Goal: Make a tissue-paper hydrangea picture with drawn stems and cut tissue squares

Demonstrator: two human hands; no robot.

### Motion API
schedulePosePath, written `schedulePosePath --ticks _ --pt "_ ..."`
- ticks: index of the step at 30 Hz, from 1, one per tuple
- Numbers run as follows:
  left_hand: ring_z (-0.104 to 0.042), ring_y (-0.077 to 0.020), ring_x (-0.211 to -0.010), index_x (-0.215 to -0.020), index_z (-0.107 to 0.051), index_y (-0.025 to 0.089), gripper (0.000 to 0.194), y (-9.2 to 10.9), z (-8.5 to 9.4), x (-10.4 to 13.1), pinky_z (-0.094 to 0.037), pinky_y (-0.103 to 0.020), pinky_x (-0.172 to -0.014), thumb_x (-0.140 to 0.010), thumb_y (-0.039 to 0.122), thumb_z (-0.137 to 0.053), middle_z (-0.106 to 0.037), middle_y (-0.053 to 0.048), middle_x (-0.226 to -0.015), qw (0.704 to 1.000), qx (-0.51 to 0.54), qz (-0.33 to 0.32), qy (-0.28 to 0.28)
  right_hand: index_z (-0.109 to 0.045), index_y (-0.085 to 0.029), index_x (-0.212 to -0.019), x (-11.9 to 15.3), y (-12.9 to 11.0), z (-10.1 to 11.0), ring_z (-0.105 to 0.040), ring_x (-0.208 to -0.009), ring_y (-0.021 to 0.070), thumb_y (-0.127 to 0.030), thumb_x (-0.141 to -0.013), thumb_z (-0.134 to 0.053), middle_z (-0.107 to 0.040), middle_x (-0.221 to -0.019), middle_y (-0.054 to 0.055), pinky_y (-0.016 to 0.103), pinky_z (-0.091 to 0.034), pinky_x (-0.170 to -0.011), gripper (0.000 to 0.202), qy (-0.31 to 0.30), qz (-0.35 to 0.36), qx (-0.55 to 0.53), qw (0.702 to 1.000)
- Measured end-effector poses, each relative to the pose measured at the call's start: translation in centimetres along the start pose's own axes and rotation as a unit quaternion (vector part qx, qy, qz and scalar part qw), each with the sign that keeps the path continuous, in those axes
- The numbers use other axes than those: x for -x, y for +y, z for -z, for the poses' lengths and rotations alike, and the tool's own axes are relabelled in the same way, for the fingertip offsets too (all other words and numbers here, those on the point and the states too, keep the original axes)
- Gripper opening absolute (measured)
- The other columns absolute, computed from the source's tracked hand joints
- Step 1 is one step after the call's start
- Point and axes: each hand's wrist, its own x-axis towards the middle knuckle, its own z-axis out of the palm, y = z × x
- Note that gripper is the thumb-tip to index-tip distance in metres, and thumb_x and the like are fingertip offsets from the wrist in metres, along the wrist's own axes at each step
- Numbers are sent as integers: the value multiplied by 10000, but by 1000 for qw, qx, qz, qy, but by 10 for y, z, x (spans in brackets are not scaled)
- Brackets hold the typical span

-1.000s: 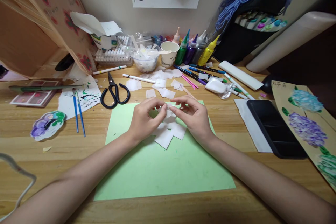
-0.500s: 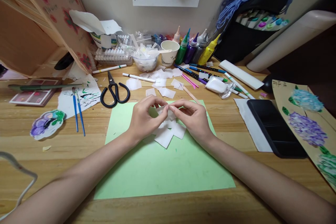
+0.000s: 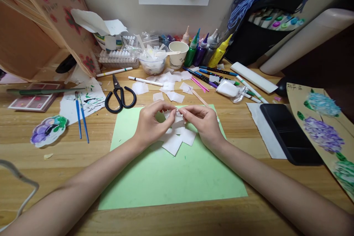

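Over the upper part of a green sheet of paper [image 3: 171,180], my two hands meet fingertip to fingertip. My left hand [image 3: 155,123] pinches a small piece of white paper [image 3: 178,112] between thumb and forefinger. From the other side, my right hand [image 3: 203,121] closes its fingertips on the same piece, most of which the fingers hide. Below the hands several white paper squares [image 3: 172,144] lie overlapping on the green sheet. A thin wooden stick [image 3: 199,97] rests just beyond my right hand.
Black-handled scissors [image 3: 119,97] lie left of the sheet, near two blue brushes [image 3: 84,120] and a painted palette [image 3: 49,130]. Behind stand a plastic bowl [image 3: 153,61], a paper cup [image 3: 178,55] and paint bottles [image 3: 200,51]. A black phone [image 3: 289,132] lies at the right.
The fingertips of my two hands have shifted slightly on the small white paper, with a little more gap between them. The squares on the green sheet stay in place.
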Motion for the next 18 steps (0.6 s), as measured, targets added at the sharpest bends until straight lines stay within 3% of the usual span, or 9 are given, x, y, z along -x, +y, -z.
schedulePosePath --ticks 11,18 --pt "-533 -120 -645 -780 -637 177 45 0 1 0 -430 -258 -614 -788 190 -594 -640 -13 -710 1000 3 -9 -1 -722 -203 -709 -3 3 4 -635 -653 142 -329 -633 -760 -710 -716 17 278 -525 -637 152 -19 -23 -25 999" --pt "-548 -128 -668 -794 -643 174 68 0 2 -1 -443 -271 -641 -803 207 -584 -655 -23 -736 1000 5 7 4 -734 -226 -810 -5 8 8 -655 -761 161 -322 -693 -714 -729 -833 27 292 -526 -686 153 -56 -7 -36 998"
